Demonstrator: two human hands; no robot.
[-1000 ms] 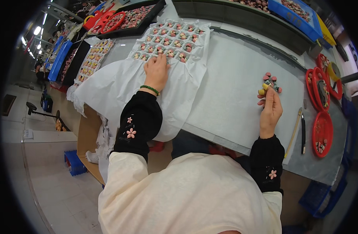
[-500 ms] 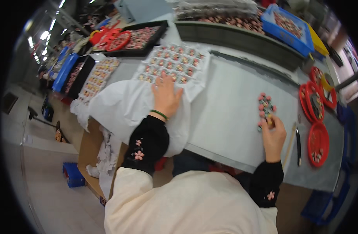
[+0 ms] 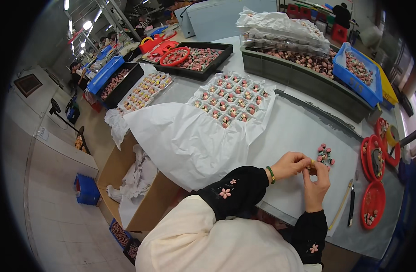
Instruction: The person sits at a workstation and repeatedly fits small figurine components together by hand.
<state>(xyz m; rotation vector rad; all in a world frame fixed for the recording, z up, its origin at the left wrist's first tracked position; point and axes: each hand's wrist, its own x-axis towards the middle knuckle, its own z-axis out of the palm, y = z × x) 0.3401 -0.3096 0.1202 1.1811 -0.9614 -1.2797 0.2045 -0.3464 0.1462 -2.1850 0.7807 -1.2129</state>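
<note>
My left hand (image 3: 287,167) and my right hand (image 3: 316,185) meet over the right part of the work surface. Fingertips of both are pinched together around a small piece (image 3: 312,164) with a bit of yellow; the fingers cover most of it. Just beyond lies a cluster of small pink-topped, dark-green figurines (image 3: 326,155). Farther left, a compartment tray (image 3: 234,99) holds rows of similar small figurines in white lining, with a large sheet of white paper (image 3: 185,136) spread in front of it.
Red round dishes (image 3: 373,204) stand at the right, near a black pen-like tool (image 3: 351,206) and a thin tan stick (image 3: 341,206). A long dark-green bin (image 3: 298,81) and a blue basket (image 3: 378,93) line the back. An open cardboard box (image 3: 160,204) sits left of me.
My left hand has left the tray and come right to join my right hand. The right hand has drawn slightly back from the figurine cluster, and the view has shifted.
</note>
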